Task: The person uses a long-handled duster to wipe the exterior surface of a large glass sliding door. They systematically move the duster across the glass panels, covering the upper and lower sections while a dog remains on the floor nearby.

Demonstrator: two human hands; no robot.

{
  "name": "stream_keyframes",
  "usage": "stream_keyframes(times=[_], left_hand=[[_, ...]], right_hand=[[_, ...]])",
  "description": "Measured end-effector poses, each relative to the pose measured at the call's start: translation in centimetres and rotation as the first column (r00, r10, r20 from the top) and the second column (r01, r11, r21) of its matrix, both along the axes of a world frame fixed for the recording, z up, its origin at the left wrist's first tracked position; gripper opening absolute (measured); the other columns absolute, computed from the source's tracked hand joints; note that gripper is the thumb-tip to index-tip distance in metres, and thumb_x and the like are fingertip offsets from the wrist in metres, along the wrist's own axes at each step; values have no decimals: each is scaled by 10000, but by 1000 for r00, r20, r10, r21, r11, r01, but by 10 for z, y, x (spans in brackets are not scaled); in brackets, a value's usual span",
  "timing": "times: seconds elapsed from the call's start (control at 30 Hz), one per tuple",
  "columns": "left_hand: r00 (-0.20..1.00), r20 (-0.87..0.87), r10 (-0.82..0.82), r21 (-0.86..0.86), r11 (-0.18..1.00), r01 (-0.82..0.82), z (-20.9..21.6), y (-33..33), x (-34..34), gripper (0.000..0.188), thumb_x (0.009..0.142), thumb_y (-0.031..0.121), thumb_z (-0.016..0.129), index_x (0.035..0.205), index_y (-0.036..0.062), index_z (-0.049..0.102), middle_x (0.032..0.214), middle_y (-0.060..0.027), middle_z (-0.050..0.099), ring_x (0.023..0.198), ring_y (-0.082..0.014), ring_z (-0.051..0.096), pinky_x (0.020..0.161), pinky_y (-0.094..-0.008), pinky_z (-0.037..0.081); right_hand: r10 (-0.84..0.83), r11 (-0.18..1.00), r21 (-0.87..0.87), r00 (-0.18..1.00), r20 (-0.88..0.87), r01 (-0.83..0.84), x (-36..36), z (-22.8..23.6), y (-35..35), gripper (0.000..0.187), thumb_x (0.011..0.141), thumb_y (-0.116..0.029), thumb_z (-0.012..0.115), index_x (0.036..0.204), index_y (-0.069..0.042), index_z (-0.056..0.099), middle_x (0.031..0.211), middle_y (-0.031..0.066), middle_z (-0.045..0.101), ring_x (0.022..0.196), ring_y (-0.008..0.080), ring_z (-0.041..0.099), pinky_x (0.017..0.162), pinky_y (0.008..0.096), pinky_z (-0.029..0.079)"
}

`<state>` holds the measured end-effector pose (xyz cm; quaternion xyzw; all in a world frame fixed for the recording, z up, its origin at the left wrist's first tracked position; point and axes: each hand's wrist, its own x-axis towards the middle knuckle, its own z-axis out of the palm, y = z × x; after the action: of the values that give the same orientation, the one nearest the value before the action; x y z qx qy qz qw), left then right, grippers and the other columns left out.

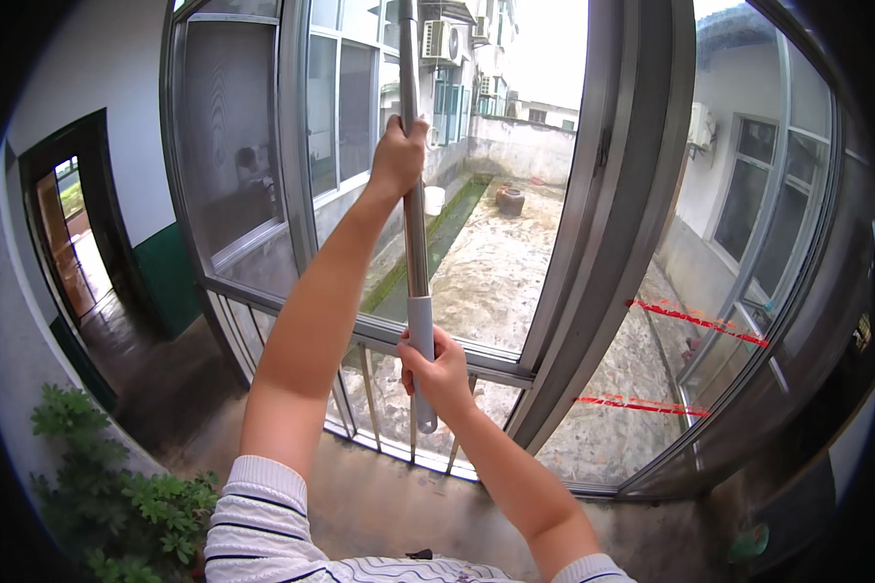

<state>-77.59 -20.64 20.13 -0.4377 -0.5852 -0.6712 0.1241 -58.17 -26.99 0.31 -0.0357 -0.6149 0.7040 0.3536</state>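
Observation:
A long metal pole [417, 248] with a grey grip stands nearly upright before me, in front of the window. Its upper end runs out of view at the top, so whatever it carries there is hidden. High on the metal shaft, my left hand [399, 160] is closed round it, arm stretched up. Lower down, my right hand [437, 371] wraps the grey grip, whose rounded end shows below the fingers. Just behind the pole is a large window pane [515, 262] in a grey metal frame; I cannot tell whether the pole touches the glass.
On the left are a mesh screen [231, 136], a leafy plant [156, 496] and an open doorway [73, 233]. Thin metal bars [374, 394] line the lower window. Red tape strips [695, 319] cross the right pane. Outside lies a walled yard with a dark pot [510, 201].

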Motion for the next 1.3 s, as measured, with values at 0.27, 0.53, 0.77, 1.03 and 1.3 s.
stream_keyframes(times=[0.27, 0.53, 0.77, 1.03, 1.3], left_hand=[[988, -151, -30, -110, 994, 13, 26, 8, 87, 565, 955, 509, 390, 1116, -19, 514, 899, -249, 619, 871, -392, 613, 786, -433, 462], [962, -263, 73, -261, 955, -144, 44, -14, 78, 531, 954, 393, 403, 1142, -97, 486, 1011, -309, 609, 1004, -418, 591, 883, -450, 451], [965, -189, 183, -210, 952, -221, 78, -28, 32, 521, 952, 373, 398, 1150, -98, 499, 1038, -305, 613, 1022, -403, 594, 911, -419, 460], [969, -170, 178, -125, 972, -200, 75, 25, 71, 498, 965, 367, 385, 1091, -101, 499, 964, -278, 639, 933, -398, 630, 851, -425, 483], [986, -114, 119, -59, 990, -126, 41, 68, 133, 481, 966, 350, 387, 1070, -110, 482, 867, -296, 637, 858, -429, 631, 783, -458, 492]], right_hand=[[-88, 978, -184, 995, 57, 97, 40, 6, -12, 186, 883, -203, 600, 840, -42, 518, 565, 24, 474, 408, 123, 480, 365, 260, 377], [144, 973, -206, 974, 174, -107, 16, 23, -2, 294, 878, -216, 558, 686, -74, 386, 508, 50, 405, 366, 152, 403, 339, 312, 341], [88, 992, -111, 959, 270, -60, 0, 68, -1, 330, 868, -214, 561, 622, -56, 410, 508, 47, 408, 375, 152, 402, 354, 314, 338], [-36, 999, -24, 937, 348, 47, 60, 73, 66, 253, 856, -201, 585, 741, -28, 441, 514, 38, 426, 364, 131, 404, 341, 301, 348], [-110, 992, -41, 965, 240, 123, 131, 39, 96, 283, 905, -289, 536, 776, -53, 447, 544, 24, 426, 385, 107, 396, 352, 254, 317]])
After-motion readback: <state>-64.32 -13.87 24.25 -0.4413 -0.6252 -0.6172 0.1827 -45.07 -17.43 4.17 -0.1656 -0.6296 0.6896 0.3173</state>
